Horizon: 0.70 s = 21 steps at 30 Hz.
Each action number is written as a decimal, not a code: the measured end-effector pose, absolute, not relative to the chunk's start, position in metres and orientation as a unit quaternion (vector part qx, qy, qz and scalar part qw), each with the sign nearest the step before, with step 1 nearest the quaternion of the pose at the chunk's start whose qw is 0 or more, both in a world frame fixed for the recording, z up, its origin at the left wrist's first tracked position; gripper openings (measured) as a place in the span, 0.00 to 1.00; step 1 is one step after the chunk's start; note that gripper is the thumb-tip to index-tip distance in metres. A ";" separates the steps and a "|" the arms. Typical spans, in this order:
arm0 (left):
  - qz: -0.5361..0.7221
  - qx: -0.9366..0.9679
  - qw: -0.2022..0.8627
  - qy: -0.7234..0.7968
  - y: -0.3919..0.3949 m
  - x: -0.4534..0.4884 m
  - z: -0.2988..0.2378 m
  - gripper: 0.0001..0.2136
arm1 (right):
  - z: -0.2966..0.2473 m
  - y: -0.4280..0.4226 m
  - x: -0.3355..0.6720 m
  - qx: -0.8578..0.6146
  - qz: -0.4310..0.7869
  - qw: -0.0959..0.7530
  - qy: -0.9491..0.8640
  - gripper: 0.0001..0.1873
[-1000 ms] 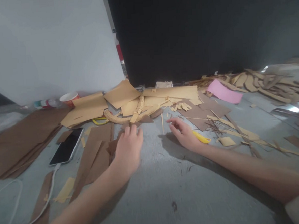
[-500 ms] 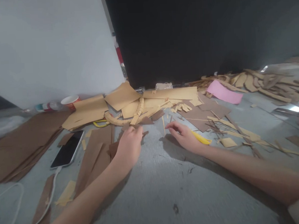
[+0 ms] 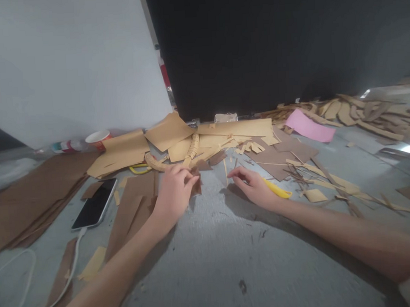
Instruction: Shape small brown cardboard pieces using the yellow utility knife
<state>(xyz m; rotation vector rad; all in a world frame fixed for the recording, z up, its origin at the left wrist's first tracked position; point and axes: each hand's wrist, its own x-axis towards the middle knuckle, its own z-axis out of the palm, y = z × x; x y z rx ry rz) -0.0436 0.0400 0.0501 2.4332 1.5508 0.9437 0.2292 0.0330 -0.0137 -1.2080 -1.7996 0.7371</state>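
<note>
My left hand [image 3: 175,190] pinches a small brown piece of leather-like sheet [image 3: 196,185] between thumb and fingers, just above the grey table. Behind it lies a curved, ribbed tan band [image 3: 192,148]. My right hand [image 3: 251,187] rests at the table with its fingers loosely curled and the thumb apart, nothing visible between them. Close to its fingertips is a thin tan strip [image 3: 226,173]. Beside the right wrist lies a smooth yellow object [image 3: 277,189], partly covered by the hand; its kind is not shown.
A phone [image 3: 94,204] with a white cable [image 3: 75,256] lies at left, near brown sheets [image 3: 30,196]. Tan sheets [image 3: 121,151], a paper cup [image 3: 98,138] and a pink sheet [image 3: 310,126] lie further back. Offcuts [image 3: 317,179] and piled strips [image 3: 362,116] cover the right side.
My left hand has turned and shifted slightly left, bringing the small brown piece into view at its fingertips. My right hand has stayed nearly still.
</note>
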 end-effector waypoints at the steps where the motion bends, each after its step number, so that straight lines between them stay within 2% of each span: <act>1: 0.329 0.795 0.084 0.503 0.041 -0.043 0.049 0.10 | -0.014 0.033 0.229 -0.481 0.295 0.411 -0.716 0.12; 5: 0.373 0.761 0.184 0.498 0.041 -0.039 0.045 0.11 | -0.014 0.032 0.230 -0.470 0.291 0.405 -0.728 0.11; 14: 0.403 0.723 0.239 0.507 0.027 -0.022 0.037 0.13 | -0.002 0.016 0.221 -0.427 0.272 0.378 -0.775 0.10; 17: 0.405 0.747 0.251 0.465 0.011 -0.005 0.029 0.11 | 0.003 0.007 0.217 -0.404 0.188 0.334 -0.830 0.18; 20: 0.401 0.765 0.251 0.437 -0.001 0.006 0.024 0.10 | 0.004 0.001 0.214 -0.382 0.134 0.324 -0.855 0.16; 21: 0.403 0.765 0.249 0.437 -0.003 0.007 0.023 0.11 | 0.004 -0.001 0.214 -0.379 0.130 0.331 -0.854 0.18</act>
